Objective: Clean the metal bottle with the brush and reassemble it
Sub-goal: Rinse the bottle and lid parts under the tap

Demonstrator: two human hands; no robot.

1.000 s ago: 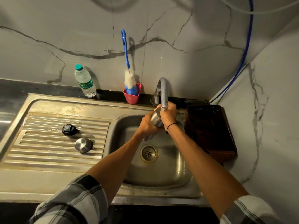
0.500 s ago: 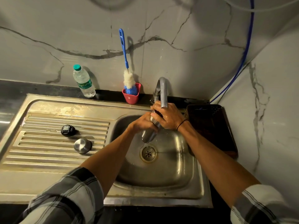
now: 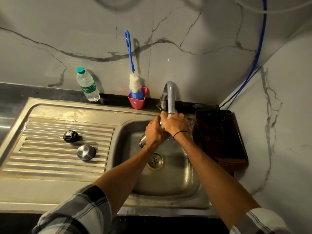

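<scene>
The metal bottle is tilted over the sink basin, mostly hidden by my hands; only its lower end shows. My left hand is wrapped around its body. My right hand covers its upper end under the tap, where water runs. The blue-handled brush stands upright in a red cup against the wall. A black inner cap and a steel outer cap lie on the ribbed drainboard.
A plastic water bottle with a green cap stands at the back left. A dark basket sits right of the basin. A blue hose runs down the corner wall.
The bottle has tipped further, its lower end now pointing left and down. My left hand has shifted over its body while my right hand stays at the top under the tap.
</scene>
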